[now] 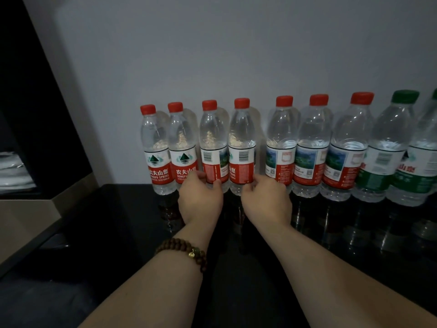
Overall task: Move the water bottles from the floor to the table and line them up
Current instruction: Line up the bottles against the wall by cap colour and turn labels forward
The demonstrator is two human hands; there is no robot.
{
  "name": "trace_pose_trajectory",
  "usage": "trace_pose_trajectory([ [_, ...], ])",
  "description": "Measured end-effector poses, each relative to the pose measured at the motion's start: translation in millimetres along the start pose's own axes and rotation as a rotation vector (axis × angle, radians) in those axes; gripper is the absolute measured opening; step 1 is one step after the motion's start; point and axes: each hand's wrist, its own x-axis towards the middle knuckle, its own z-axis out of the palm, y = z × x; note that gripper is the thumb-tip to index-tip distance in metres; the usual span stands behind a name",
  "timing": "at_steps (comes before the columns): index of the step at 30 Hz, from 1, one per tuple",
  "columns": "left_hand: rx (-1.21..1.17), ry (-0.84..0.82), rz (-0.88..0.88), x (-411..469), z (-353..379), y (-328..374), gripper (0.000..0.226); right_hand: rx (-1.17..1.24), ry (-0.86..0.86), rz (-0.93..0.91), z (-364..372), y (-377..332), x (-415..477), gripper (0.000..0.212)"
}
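You are lining up water bottles on the black counter (118,221), your left grip (201,200) curling round the third bottle (214,138) and your right grip (267,197) round the fourth bottle (241,138), the next move likely closing the gap to the fifth bottle (281,138).

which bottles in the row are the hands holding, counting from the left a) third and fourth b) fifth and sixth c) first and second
a, the left hand grips the third bottle and the right hand grips the fourth bottle
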Motion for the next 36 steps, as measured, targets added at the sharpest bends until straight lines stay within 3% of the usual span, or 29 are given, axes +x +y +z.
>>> trace_pose_trajectory([
  [5,-0.025,-0.013,0.012,1,3,-1,0.042,-0.034,-0.099,-0.027,2,-2,0,0.03],
  [11,-0.125,-0.246,0.042,3,5,-2,0.06,-0.036,-0.162,-0.005,7,0,3,0.06],
  [17,-0.148,0.032,-0.035,0,5,6,0.033,0.045,-0.035,0.014,3,1,3,0.027],
  [21,-0.181,-0.009,-0.02,1,6,5,0.036,0.063,-0.001,0.022,3,0,2,0.027],
  [25,-0.225,-0.163,0.007,1,7,3,0.043,0.102,-0.102,0.036,5,1,4,0.039],
  [28,-0.198,-0.117,0.05,-2,5,5,0.037,0.092,-0.137,0.042,6,2,5,0.048],
  [32,-0.194,0.047,0.062,-7,3,12,0.037,0.118,-0.069,0.041,4,2,5,0.027],
  [36,-0.151,-0.066,0.098,-10,3,12,0.033,0.131,-0.057,0.029,3,1,4,0.023],
])
